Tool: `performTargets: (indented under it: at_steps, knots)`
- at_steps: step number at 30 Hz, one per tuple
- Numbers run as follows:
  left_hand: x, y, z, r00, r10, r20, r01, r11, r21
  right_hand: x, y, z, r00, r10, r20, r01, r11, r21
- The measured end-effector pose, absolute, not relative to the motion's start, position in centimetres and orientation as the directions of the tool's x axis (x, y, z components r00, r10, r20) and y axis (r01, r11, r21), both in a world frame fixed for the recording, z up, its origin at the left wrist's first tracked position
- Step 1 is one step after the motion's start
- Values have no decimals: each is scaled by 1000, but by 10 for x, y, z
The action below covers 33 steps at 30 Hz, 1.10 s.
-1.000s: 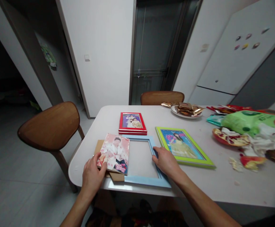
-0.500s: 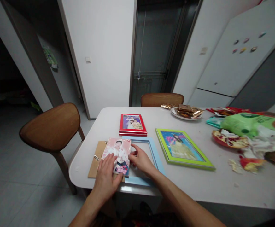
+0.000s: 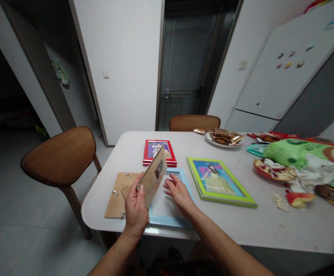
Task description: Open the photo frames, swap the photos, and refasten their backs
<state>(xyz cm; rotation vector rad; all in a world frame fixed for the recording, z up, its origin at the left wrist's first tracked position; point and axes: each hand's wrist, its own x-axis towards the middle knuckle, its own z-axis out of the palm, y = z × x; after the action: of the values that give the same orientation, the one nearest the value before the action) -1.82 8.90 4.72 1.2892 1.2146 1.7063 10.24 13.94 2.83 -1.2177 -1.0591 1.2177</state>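
Brown backing board (image 3: 117, 201) w/ metal clips flat on table (image 3: 213, 226), far L. Your L hand (image 3: 136, 207) grips the photo panel (image 3: 153, 178), tilted up, brown back showing. Your R hand (image 3: 178, 193): nothing gripped, fingers part-curled over blue frame (image 3: 171, 221). Green frame (image 3: 221, 182) lies R of it.

Photo (image 3: 151, 184), one: formerly flat, face up; now raised and tilted, top toward 1 o'clock, brown back showing. Left hand (image 3: 136, 209): formerly spread on its face, now gripping its lower part. Right hand (image 3: 180, 194): formerly at its 3 o'clock edge, now apart, above the frame (image 3: 169, 221). Board (image 3: 112, 207): more exposed, clip (image 3: 123, 215) at 5 o'clock now visible.
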Motion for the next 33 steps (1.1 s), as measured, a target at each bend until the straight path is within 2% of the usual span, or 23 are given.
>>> performTargets:
  at_steps: [3,6,8,10,13,17,25,29,33]
  knots:
    - [-3,84,42,-204,955,215,-210,-258,943,115,141,18,35,992,-123,-244,-111,-963]
    - [-4,86,31,-143,973,184,-187,-209,960,132,145,21,108,988,-111,-203,-87,-975]
    - [-13,88,24,-117,982,148,-61,-155,986,146,150,22,169,981,-98,-61,-88,-994]
    - [-21,89,20,-72,988,133,158,-121,980,157,155,21,216,974,-69,123,-97,-988]
    - [-26,85,18,60,979,194,467,-199,862,164,161,15,234,972,-13,352,-97,-931]
    - [-22,79,18,241,945,220,648,-326,689,158,162,10,180,982,48,510,-52,-859]
    - [-20,78,16,353,915,198,785,-404,470,146,153,21,53,973,223,874,62,-482]
    - [-17,78,18,373,910,182,802,-415,431,142,148,15,-18,966,257,951,96,-294]
    - [-11,79,16,358,912,199,815,-409,410,143,146,3,-58,966,251,969,115,-220]
